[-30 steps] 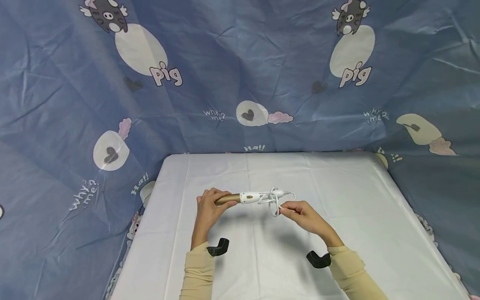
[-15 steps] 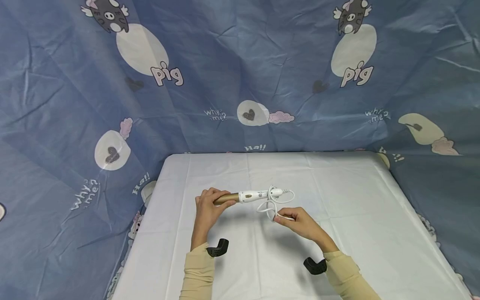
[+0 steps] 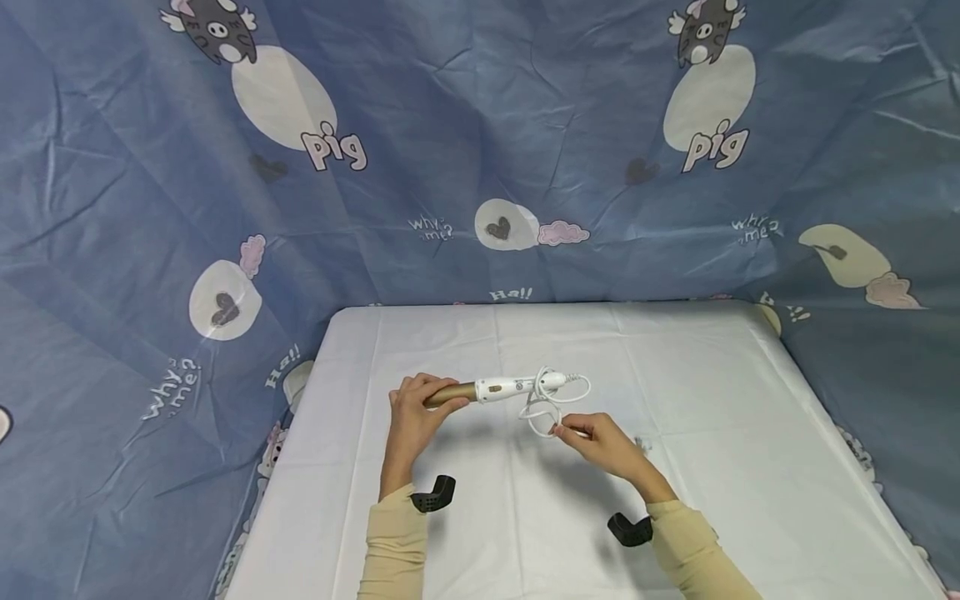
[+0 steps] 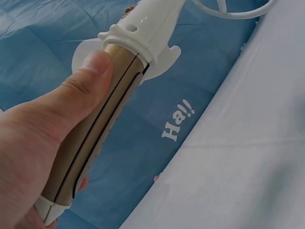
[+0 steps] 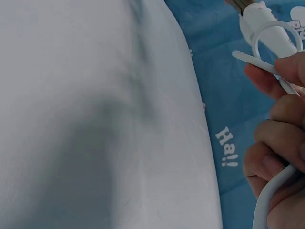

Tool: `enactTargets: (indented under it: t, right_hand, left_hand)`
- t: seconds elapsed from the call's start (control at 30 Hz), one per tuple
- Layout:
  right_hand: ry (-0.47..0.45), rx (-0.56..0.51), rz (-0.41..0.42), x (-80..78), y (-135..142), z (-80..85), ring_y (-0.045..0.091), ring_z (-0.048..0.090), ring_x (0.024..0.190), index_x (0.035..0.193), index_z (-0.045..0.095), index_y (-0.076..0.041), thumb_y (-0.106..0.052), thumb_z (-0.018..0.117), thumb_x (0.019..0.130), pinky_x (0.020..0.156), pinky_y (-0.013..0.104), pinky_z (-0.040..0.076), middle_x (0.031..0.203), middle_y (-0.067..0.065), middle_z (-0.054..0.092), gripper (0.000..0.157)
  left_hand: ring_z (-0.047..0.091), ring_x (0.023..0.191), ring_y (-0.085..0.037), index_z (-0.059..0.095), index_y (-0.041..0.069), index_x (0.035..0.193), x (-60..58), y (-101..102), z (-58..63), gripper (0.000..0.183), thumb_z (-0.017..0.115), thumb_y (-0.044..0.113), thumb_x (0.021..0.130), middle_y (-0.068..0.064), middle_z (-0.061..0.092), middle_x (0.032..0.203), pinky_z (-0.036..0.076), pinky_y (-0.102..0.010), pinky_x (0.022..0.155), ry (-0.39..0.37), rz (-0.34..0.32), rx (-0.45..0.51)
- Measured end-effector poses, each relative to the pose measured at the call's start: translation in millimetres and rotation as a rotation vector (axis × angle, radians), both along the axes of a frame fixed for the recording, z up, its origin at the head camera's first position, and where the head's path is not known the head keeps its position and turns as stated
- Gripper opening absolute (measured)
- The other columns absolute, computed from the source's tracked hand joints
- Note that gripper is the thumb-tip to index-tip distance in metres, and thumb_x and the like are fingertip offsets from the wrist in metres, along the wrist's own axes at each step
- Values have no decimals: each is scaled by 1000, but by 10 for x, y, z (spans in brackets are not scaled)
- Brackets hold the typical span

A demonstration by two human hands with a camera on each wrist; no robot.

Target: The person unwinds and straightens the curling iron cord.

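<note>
Curling iron (image 3: 489, 390) aloft over white-covered surface (image 3: 690, 358), slim gold barrel (image 3: 461, 392) toward nine o'clock, white handle (image 3: 516, 387) toward three. Left hand (image 3: 411, 423): grip wrapped round barrel. Right hand (image 3: 609, 448), four o'clock: grip pinching looped white cord (image 5: 268, 200). Blue pig-print cloth (image 3: 420, 100), nine through three.

We list the counter (image 3: 697, 375), white; behind it, blue cloth (image 3: 420, 125) printed with dark grey pigs (image 3: 217, 32), pale ovals (image 3: 281, 96), pink clouds (image 3: 562, 232) and white lettering (image 3: 511, 294); over it, a curling iron (image 3: 491, 389), gold barrel (image 4: 81, 143), white handle (image 3: 513, 387), white cord (image 3: 558, 415); also over it, beige sleeves (image 3: 397, 533) and black wrist mounts (image 3: 437, 494).
</note>
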State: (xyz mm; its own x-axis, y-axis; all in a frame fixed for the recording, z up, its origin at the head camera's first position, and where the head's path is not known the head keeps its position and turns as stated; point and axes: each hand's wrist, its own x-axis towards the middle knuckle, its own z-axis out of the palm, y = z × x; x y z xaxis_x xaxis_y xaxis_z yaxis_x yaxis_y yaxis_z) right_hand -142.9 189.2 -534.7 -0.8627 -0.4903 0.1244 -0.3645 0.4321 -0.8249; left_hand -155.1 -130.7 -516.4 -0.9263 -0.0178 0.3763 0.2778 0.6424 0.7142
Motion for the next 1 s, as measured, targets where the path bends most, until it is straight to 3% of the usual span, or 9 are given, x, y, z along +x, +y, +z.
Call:
enactTargets:
  t: [0.2,0.37,0.53,0.63,0.87,1.0]
  right_hand:
    - [-16,-40,-52,-72,8,-75,0,47,65,89,71,-17,-23,57,95,59,20,40,81,0,67,16]
    - [-92,-61,-107,-124,5,-31,3,54,83,91,72,-8,-17,55,97,75,24,43,96,7,72,21]
    - [-136,-54,-139,-256,45,-112,5,57,87,93,73,-7,-23,56,96,78,27,44,98,5,72,24]
    - [-148,-55,-139,-340,70,-166,5,59,90,93,73,-7,-23,57,96,79,27,46,100,8,72,24]
    - [-143,-22,-102,-514,126,-113,8,50,73,90,72,-6,-17,60,93,68,24,42,90,12,69,17]
    - [-138,-9,-75,-603,167,-61,13,57,79,95,72,-5,-18,59,93,71,25,46,91,11,70,19]
  left_hand:
    - [45,83,-11,73,30,101,-3,-30,8,35,76,49,71,9,64,95,20,-35,77,24,-3,18]
    - [46,84,-11,72,32,101,-9,-46,14,34,76,49,71,10,64,95,21,-35,78,17,-10,58]
    - [46,86,-11,72,34,101,-14,-61,9,34,76,48,71,11,64,96,20,-35,79,-13,-29,88]
    - [46,87,-11,71,34,101,-10,-66,1,34,76,49,71,11,64,97,20,-35,80,-29,-40,86]
    - [47,90,-10,71,36,101,10,-73,4,33,75,51,71,13,64,98,20,-35,82,-54,-69,82]
    - [47,89,-10,71,36,100,19,-84,8,34,75,52,71,14,64,99,19,-36,82,-67,-90,87]
